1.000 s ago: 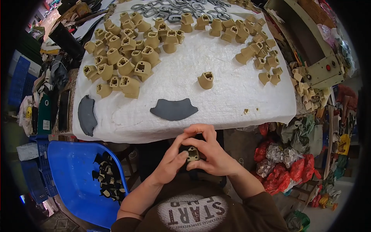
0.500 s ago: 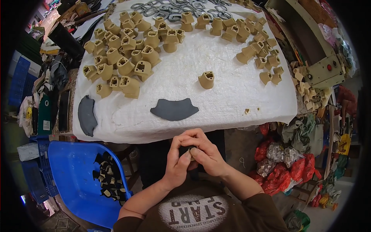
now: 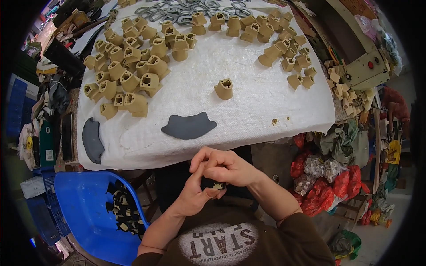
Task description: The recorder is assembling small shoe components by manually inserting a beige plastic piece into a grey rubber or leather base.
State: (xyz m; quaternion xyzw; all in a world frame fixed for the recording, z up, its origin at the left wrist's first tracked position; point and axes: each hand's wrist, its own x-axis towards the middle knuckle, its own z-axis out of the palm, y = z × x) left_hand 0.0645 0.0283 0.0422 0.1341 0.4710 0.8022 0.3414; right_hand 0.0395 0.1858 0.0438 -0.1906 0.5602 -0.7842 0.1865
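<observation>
Low in the frame's centre, we clasp a small dark piece (image 3: 213, 184) between both hands: left hand (image 3: 195, 195) cupping beneath, right hand (image 3: 226, 168) pinching above, below the white-covered table (image 3: 248, 111).

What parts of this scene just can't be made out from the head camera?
- Small dark piece: mostly covered by the left hand and right hand; its shape is unclear.
- Grey metal rings: cut off by the top edge.
- Black parts in the blue bin: too small to identify.
</observation>
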